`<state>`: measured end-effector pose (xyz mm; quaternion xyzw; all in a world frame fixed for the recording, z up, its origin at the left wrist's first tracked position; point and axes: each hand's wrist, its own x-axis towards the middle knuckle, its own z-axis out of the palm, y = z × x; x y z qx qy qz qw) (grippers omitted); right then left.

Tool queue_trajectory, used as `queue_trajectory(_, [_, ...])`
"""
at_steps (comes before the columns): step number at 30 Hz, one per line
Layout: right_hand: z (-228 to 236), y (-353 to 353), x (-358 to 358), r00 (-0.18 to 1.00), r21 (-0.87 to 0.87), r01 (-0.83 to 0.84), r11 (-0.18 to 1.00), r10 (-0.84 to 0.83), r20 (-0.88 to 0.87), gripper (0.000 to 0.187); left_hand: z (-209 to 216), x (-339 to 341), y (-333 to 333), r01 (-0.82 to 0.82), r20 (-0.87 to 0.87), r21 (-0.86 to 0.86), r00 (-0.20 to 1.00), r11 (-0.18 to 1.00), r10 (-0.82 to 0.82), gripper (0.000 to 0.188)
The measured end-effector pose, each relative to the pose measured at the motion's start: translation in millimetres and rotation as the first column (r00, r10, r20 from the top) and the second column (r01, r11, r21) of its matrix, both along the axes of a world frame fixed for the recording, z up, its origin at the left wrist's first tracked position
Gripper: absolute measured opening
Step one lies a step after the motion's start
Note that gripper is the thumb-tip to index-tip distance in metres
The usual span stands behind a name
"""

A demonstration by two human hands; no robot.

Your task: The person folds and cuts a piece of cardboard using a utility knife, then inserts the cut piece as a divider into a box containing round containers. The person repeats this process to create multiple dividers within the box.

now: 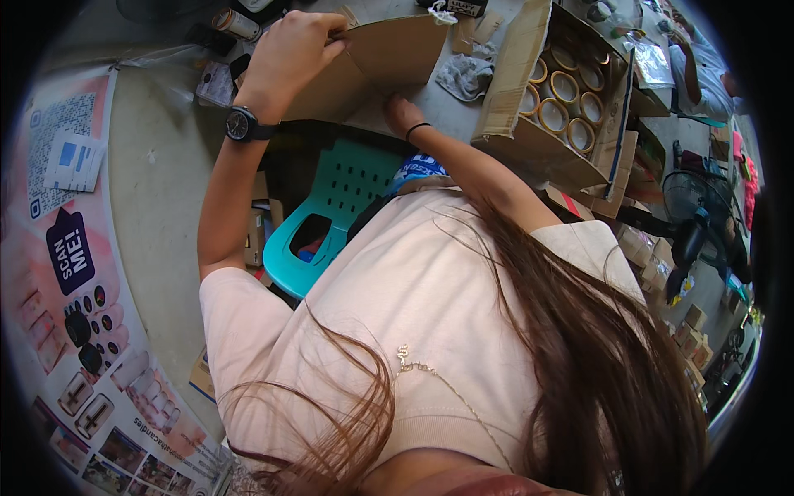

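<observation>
While the left hand (296, 51) pinches the edge of a creased brown cardboard piece (393, 54) between thumb and bent fingers in the upper left of the frame, the right hand (403, 114) is at the cardboard's lower edge near the upper centre, its fingers curled; whether it grips the board or only rests against it, I cannot tell. The cardboard stands at the top centre, its panels meeting at a fold, over a pale tabletop. A black watch (240, 124) circles the left wrist, and a thin dark band (418, 128) the right one. Just right of the cardboard, a crumpled grey cloth (466, 77) lies on the table, and beside that, at the upper right, an open cardboard box (542, 153) holds rows of round containers with tan rims (564, 87). Below the hands, left of centre, is a teal plastic chair (341, 213) with slots in it. A printed banner (107, 240) runs down the left side of the frame. Another person (695, 87) sits or leans at the far upper right, above a dark fan (699, 202). Across the lower centre spread the wearer's pale shirt (413, 281) and long brown hair (604, 355).
</observation>
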<state>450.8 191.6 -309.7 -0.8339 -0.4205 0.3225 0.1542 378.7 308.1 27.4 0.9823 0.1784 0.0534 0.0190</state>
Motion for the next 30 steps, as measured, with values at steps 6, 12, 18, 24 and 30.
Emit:
queue_trajectory(6, [21,14,3,0.993,-0.039,0.084,0.996,-0.087,-0.081,0.035,-3,7,17,0.06,-0.067,0.025,0.996,0.998,-0.059,0.028])
queue_trajectory(12, [3,34,5,0.996,-0.038,0.064,0.997,-0.066,-0.056,0.035,-3,6,20,0.067,-0.025,-0.007,0.997,0.998,-0.067,0.022])
queue_trajectory(18, [0,67,19,0.996,-0.049,0.086,0.995,-0.088,-0.035,0.033,5,12,12,0.023,-0.009,-0.046,1.0,0.999,-0.024,0.011])
queue_trajectory(24, [4,23,31,1.0,0.025,0.004,1.0,-0.004,0.008,0.037,-11,13,25,-0.044,0.014,0.178,0.999,0.983,0.042,0.012])
queue_trajectory(30, [-5,0,23,0.994,0.034,0.093,0.995,-0.095,0.053,0.031,-13,27,22,-0.051,0.01,0.232,0.999,0.971,0.05,0.012])
